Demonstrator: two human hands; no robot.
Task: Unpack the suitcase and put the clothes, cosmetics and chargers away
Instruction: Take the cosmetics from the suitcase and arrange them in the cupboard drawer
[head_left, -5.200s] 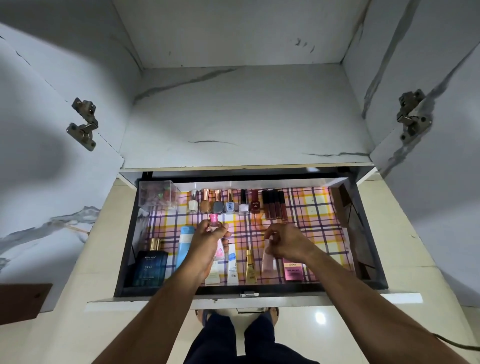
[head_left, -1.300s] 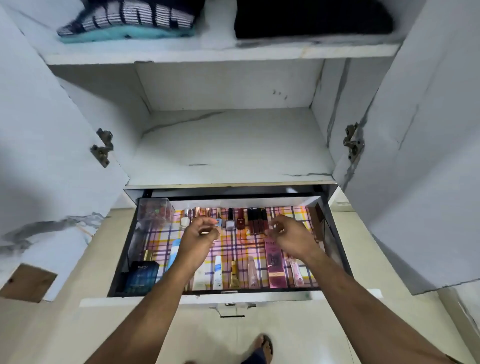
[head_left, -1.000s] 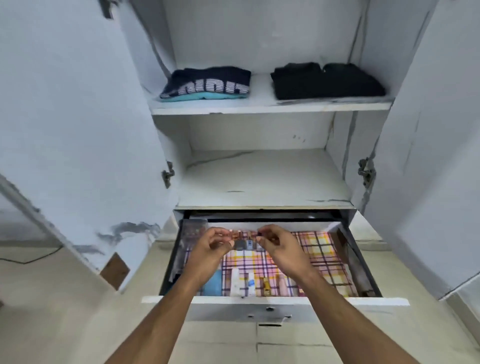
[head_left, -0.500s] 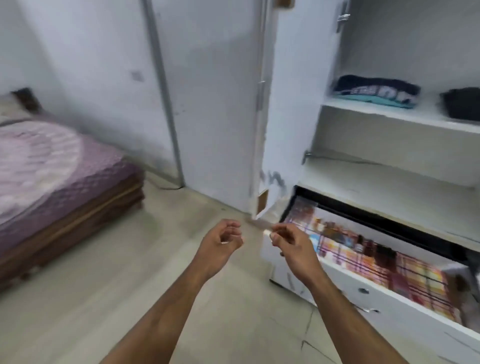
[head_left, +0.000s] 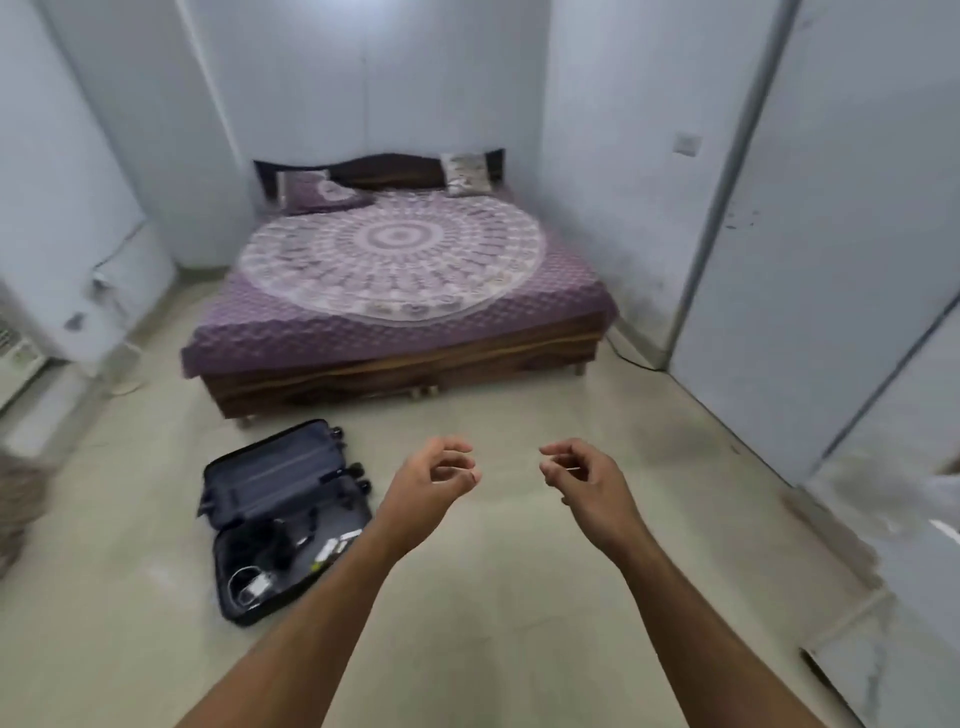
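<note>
Suitcase, dark fabric, lying open on floor (head_left: 283, 512) | left: black cables, white chargers (clothes none visible) | left hand (head_left: 434, 480), right hand (head_left: 584, 475) loosely curled, empty

A home bedroom: a low wooden bed (head_left: 400, 291) with purple mandala spread, pillows (head_left: 317, 189), pale tiled floor (head_left: 519, 597).

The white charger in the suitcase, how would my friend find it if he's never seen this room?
Start at the big purple bed; on the floor in front of its foot lies an open dark suitcase. In the half nearer the camera, at the near corner, sits the white charger with its looped white cable. The tangle beside it is black.
</note>
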